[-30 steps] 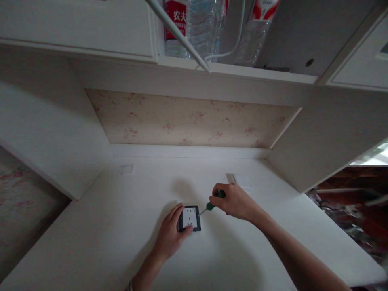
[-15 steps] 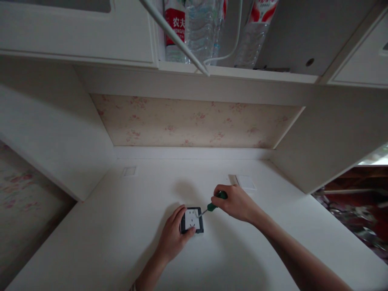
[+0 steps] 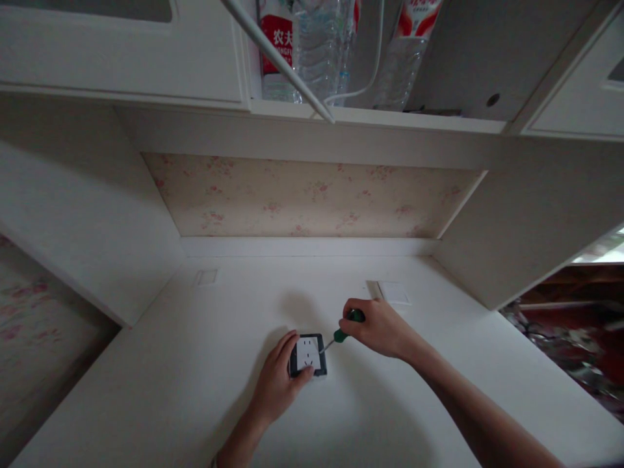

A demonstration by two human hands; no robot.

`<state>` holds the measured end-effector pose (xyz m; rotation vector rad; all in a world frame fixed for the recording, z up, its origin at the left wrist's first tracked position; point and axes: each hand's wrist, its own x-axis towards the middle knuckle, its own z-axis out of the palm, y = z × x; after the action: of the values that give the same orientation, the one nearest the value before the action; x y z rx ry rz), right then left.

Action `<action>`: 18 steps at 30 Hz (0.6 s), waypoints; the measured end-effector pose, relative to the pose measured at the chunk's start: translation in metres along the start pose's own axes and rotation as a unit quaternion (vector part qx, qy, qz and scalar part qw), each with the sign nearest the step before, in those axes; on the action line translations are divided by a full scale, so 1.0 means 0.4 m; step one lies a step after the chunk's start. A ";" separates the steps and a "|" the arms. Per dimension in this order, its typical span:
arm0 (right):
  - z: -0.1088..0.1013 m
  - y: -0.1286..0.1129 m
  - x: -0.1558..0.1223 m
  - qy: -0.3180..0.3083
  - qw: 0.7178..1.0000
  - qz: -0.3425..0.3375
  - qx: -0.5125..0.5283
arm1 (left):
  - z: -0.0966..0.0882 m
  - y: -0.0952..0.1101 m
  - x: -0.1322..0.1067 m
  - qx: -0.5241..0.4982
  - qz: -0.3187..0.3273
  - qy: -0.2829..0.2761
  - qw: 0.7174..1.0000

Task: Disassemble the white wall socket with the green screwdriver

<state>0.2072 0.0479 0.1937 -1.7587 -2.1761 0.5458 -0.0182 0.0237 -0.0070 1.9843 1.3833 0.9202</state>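
A wall socket (image 3: 308,351) with a white face and a dark surrounding frame sits on the white panel, low in the middle of the view. My left hand (image 3: 276,376) grips it from the left, fingers along its upper left edge and thumb on its lower edge. My right hand (image 3: 374,326) is closed round the green handle of a screwdriver (image 3: 342,333). The screwdriver's shaft slants down to the left, and its tip meets the right side of the socket, by the border of white face and dark frame.
A white switch plate (image 3: 392,292) lies beyond my right hand, and a faint square plate (image 3: 207,277) is at the left. Overhead, an open cabinet holds plastic bottles (image 3: 316,52); a white rod (image 3: 277,58) and a cable (image 3: 375,71) hang before it. Floral wallpaper (image 3: 312,198) lines the back.
The screwdriver's tip has shifted slightly right and down, from on the white face to its right edge. My left hand keeps its hold. The whole view has moved a little.
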 end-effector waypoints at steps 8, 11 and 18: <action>-0.005 0.012 0.017 -0.023 0.998 0.037 0.054 | -0.002 0.001 -0.001 -0.008 -0.004 -0.012 1.000; 0.001 0.041 0.026 -0.043 0.987 0.089 0.123 | -0.002 0.002 -0.001 -0.011 -0.007 -0.010 1.000; 0.005 0.088 0.035 -0.064 0.970 0.114 0.203 | -0.004 0.006 0.001 -0.014 -0.004 0.001 1.000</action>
<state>0.2337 0.0678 0.1756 -1.7848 -1.7778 1.1003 -0.0180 0.0235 -0.0042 1.9553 1.3711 0.9342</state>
